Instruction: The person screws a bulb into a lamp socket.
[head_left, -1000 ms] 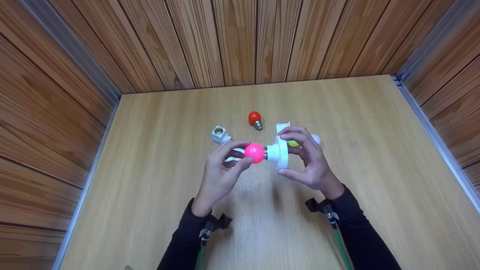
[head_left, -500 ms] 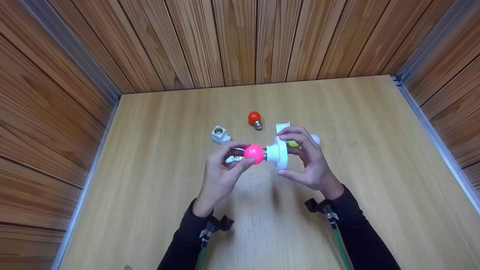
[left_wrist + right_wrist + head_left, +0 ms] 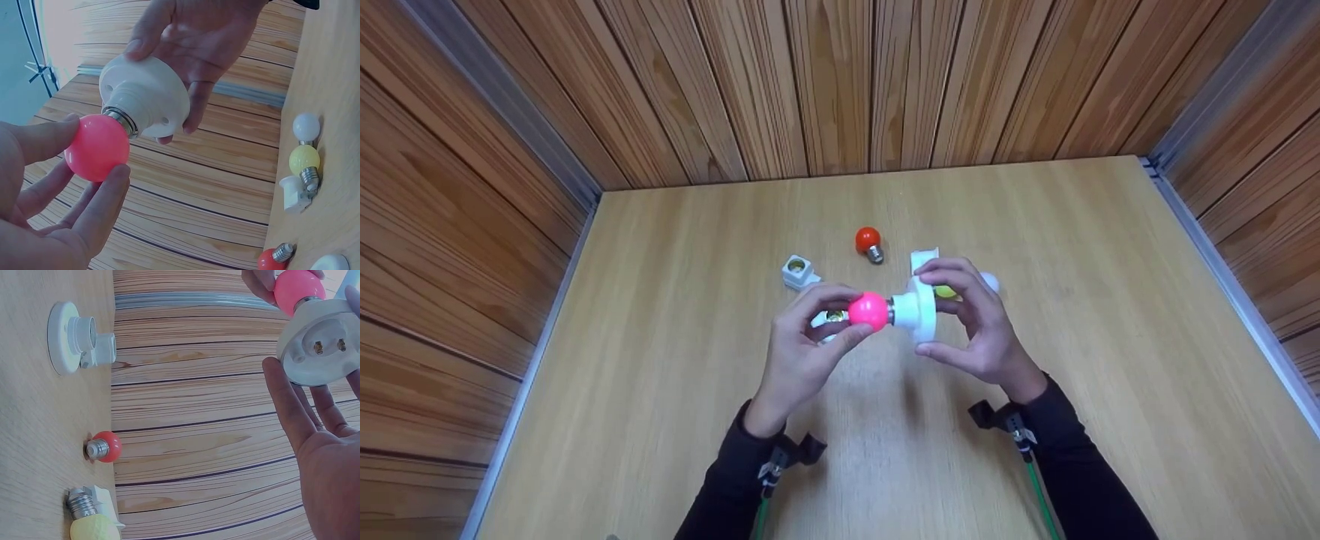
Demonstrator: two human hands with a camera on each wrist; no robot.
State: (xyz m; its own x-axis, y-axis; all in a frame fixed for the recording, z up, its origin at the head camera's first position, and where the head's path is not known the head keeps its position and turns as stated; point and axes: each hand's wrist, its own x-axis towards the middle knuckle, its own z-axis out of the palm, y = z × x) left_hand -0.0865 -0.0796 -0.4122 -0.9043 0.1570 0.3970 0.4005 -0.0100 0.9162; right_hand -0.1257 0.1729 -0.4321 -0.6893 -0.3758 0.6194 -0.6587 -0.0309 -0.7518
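Observation:
Between thumb and fingers, my left hand (image 3: 802,352) pinches a pink light bulb (image 3: 868,311). Its metal screw base (image 3: 121,121) sits partly inside the mouth of a white round lamp socket (image 3: 915,310), with some thread still showing. My right hand (image 3: 979,322) grips that socket by its wide rim, thumb below and fingers above in the head view. The right wrist view shows the hollow back of the socket with two brass terminals (image 3: 329,346). Both hands hold the joined pieces above the table.
On the table lie a red bulb (image 3: 868,238), a yellow bulb (image 3: 304,160), a white bulb (image 3: 306,127) and a white fitting (image 3: 924,257). A square white socket (image 3: 798,271) and another round socket (image 3: 66,337) stand at the left. Wood-panelled walls (image 3: 840,82) enclose the table.
The left fingers have shifted slightly around the pink bulb. The right hand and the socket stay nearly where they were; the whole head view has dipped a little.

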